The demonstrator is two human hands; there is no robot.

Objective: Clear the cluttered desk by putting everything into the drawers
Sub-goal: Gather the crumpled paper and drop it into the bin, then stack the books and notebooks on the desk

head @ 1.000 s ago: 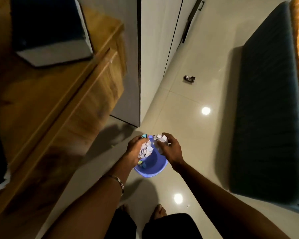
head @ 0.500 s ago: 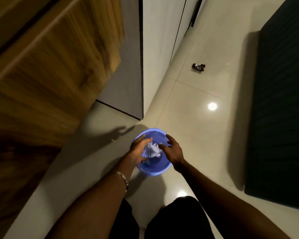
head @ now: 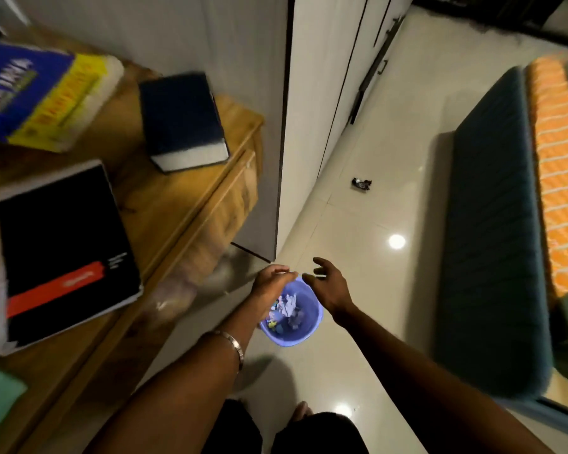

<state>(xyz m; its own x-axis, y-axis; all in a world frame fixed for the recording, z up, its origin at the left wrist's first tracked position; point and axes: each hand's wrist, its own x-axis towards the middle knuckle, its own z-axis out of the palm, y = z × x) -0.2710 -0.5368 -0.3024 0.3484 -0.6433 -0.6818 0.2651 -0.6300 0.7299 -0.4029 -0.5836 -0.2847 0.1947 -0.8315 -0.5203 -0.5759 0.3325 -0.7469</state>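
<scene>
A small blue plastic bin (head: 305,329) stands on the floor below me, with crumpled white paper (head: 289,306) and small coloured scraps lying inside. My left hand (head: 273,283) hovers over the bin's left rim, fingers loosely curled and holding nothing. My right hand (head: 328,283) is over the bin's far right rim, fingers spread and empty. On the wooden desk (head: 184,204) at the left lie a black notebook with a red band (head: 63,250), a dark blue book (head: 181,119) and a thick blue and yellow book (head: 40,96).
The desk's drawer front (head: 230,204) faces the floor by a white cabinet (head: 312,109). A small dark wrapper (head: 361,183) lies on the tiled floor. A dark green mattress (head: 492,231) with an orange cover (head: 561,165) runs along the right. My feet are below.
The crumpled paper has left my hands and now lies in the bin. Both hands have lifted and opened. My view has risen, bringing the desk top and books into sight.
</scene>
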